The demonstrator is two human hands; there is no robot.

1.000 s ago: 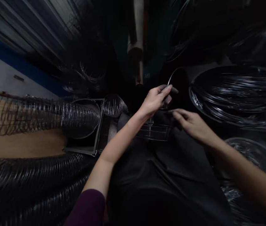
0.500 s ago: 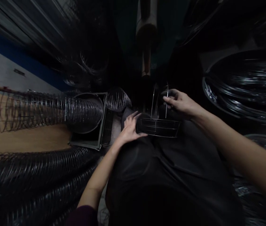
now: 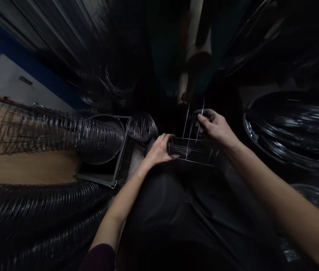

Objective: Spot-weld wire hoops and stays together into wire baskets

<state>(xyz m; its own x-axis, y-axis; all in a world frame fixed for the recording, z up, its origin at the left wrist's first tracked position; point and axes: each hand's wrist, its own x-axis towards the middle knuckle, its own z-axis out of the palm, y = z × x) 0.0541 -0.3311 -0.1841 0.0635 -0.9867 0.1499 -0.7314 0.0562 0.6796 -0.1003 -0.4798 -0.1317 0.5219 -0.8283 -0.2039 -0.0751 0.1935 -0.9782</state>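
Note:
Between my hands, above my lap, is a small wire basket [image 3: 187,154] of thin metal rods, with a tall bent wire piece [image 3: 186,121] rising from its far side. My left hand [image 3: 162,148] is closed around the basket's left end, thumb below and fingers above. With thumb and fingers pinched, my right hand [image 3: 211,124] grips the right rod of the upright wire piece. Just beyond the wires, the tip of a machine rod [image 3: 182,88] points down. The fingertips of my right hand are partly hidden in shadow.
At left, a long stack of wire rings [image 3: 49,130] runs into a round tub on a green crate [image 3: 97,180]. More stacked wire rings [image 3: 35,210] lie below it. A bundle of wires [image 3: 142,127] stands near my left hand. To the right is a large basin of shiny wire parts [image 3: 295,124].
My left hand has moved from resting open beside the basket to closing on its left end. The basket is tilted differently, and the view has shifted slightly.

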